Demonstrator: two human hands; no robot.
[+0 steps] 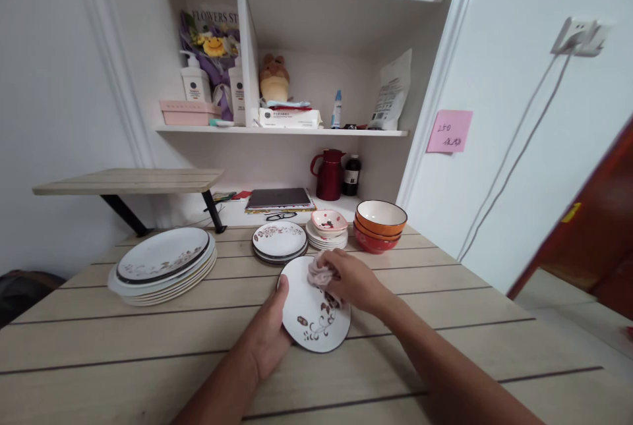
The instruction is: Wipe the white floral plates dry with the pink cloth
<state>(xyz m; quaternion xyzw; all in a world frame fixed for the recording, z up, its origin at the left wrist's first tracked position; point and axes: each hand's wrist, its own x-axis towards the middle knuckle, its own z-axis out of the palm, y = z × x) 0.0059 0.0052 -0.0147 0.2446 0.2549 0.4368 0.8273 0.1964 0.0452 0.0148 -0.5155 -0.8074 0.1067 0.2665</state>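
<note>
A white plate (309, 310) with a brown floral pattern and dark rim is tilted toward me above the table. My left hand (271, 326) grips its left edge, thumb on the face and the other fingers hidden beneath. My right hand (359, 280) is closed on a crumpled pale pink cloth (320, 273), pressed against the plate's upper right part. Just beyond stands a short stack of similar small plates (279, 240). Right of that, a small pink patterned dish (329, 219) sits on several white saucers (327, 240).
Stacked orange and red bowls (380, 227) stand at the back right. Large plates (163, 257) are piled at left, near a raised wooden shelf (128, 181) on black legs. Behind are glasses (280, 216), a laptop (279, 198), a red jug (330, 174) and a dark bottle (351, 174).
</note>
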